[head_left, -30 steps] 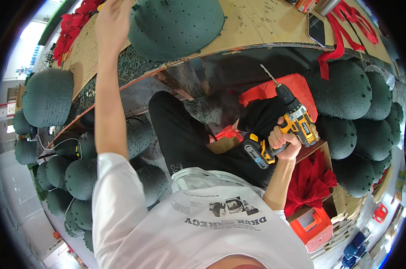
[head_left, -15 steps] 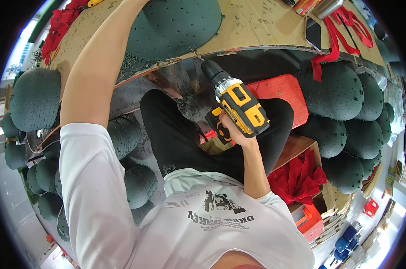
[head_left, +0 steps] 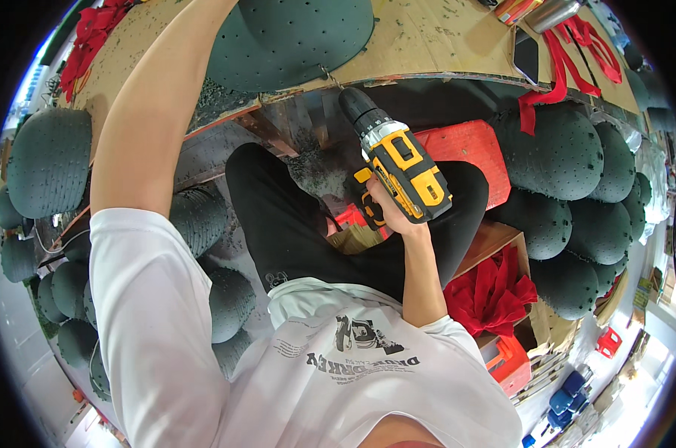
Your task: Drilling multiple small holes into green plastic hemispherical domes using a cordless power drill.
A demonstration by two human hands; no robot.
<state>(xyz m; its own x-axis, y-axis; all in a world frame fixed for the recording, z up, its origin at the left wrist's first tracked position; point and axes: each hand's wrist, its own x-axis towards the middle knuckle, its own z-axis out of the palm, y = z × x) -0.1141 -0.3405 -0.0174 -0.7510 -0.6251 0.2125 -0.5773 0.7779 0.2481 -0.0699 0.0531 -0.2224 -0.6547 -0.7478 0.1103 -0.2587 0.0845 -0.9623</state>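
Observation:
My right hand [head_left: 388, 207] is wrapped round the grip of a yellow and black cordless drill [head_left: 409, 168]. The drill points up and to the left, and its bit [head_left: 330, 78] meets the near edge of a dark green dome-shaped piece [head_left: 293, 45] dotted with small holes. That piece rests at the front edge of a cardboard-covered table [head_left: 420, 45]. My left forearm [head_left: 159, 97] reaches up beside the piece; the hand itself lies beyond the upper edge of the picture.
Stacks of similar green domes stand at the right [head_left: 554, 153] and left [head_left: 50, 160]. A phone [head_left: 526, 55] and red ribbon [head_left: 556, 71] lie on the table's right side. A red plastic panel [head_left: 468, 157] is beside my knee; a box holds red ribbon bows [head_left: 494, 295].
The view has shifted slightly. The drill and my right hand stay almost in place, with the bit still at the dome's edge.

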